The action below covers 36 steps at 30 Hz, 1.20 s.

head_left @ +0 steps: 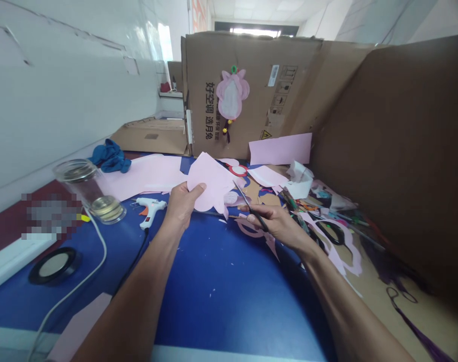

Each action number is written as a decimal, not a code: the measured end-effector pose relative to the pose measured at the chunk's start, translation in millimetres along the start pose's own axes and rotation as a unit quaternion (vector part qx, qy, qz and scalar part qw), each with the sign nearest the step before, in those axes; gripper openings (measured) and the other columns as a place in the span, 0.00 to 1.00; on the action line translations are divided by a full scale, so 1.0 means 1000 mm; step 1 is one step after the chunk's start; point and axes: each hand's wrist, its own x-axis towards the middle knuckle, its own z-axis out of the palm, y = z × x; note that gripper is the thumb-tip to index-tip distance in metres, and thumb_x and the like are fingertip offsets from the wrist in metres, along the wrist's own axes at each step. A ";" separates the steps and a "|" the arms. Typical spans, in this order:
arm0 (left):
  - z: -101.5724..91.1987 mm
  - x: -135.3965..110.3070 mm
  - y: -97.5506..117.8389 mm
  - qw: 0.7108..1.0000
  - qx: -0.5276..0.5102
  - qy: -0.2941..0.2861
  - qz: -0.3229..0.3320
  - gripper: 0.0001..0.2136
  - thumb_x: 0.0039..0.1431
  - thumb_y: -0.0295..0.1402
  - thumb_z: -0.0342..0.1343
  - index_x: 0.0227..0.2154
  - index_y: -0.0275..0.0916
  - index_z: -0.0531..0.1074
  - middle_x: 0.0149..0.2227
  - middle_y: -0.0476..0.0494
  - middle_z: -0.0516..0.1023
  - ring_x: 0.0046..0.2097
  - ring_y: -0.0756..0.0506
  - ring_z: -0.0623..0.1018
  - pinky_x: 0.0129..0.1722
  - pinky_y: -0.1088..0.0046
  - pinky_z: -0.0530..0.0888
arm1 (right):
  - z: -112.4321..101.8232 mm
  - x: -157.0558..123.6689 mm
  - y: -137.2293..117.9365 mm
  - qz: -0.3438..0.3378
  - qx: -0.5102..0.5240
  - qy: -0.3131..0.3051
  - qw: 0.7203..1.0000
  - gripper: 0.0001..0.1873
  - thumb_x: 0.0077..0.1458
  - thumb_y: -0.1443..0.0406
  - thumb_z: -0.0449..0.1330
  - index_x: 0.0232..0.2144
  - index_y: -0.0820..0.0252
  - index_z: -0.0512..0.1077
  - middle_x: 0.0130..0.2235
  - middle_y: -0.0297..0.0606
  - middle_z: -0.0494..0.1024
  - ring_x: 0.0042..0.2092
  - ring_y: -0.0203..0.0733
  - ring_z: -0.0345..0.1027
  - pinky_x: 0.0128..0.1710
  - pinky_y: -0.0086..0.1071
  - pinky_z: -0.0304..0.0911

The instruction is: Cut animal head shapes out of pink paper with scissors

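My left hand [184, 202] pinches a pink paper sheet [210, 178] with a curved, partly cut outline, its thumb lying on top. In my right hand [276, 221] is a pair of scissors [245, 197], with the blades pointing up and left at the paper's right edge. A narrow strip of the paper hangs down at its lower right. Below the scissors lies a cut-out pink ring-shaped scrap [247, 229] on the blue table [217, 286]. Whether the blades touch the paper cannot be made out.
A white glue gun [149, 208] and a glass jar [108, 208] stand left, near a black tape roll [53, 265]. Pink sheets [149, 173] lie behind. A cardboard box [289, 100] with a pink hanging ornament [232, 95] rises at the back. Scraps clutter the right.
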 end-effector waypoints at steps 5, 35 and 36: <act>0.003 0.000 -0.004 1.000 -0.002 0.004 0.015 0.22 0.43 0.43 0.76 0.38 0.34 0.83 0.36 0.39 0.86 0.36 0.40 0.83 0.36 0.66 0.78 | 0.002 0.000 -0.004 0.001 -0.012 0.010 1.000 0.30 0.59 0.47 0.66 0.53 0.61 0.82 0.28 0.33 0.71 0.31 0.38 0.59 0.32 0.31 0.55; 0.014 -0.018 -0.001 0.947 -0.171 -0.081 -0.260 0.15 0.63 0.38 0.64 0.47 0.33 0.78 0.36 0.32 0.85 0.29 0.41 0.83 0.25 0.66 0.82 | 0.027 0.013 0.028 0.012 0.101 0.059 0.993 0.37 0.52 0.40 0.68 0.50 0.65 0.80 0.25 0.29 0.68 0.25 0.32 0.50 0.26 0.30 0.42; 0.014 -0.017 -0.002 0.941 -0.186 -0.089 -0.268 0.15 0.64 0.37 0.62 0.47 0.31 0.78 0.36 0.32 0.85 0.29 0.41 0.83 0.26 0.67 0.81 | 0.027 0.013 0.027 0.013 0.102 0.060 0.993 0.37 0.52 0.40 0.68 0.50 0.65 0.80 0.25 0.29 0.68 0.25 0.32 0.50 0.26 0.30 0.42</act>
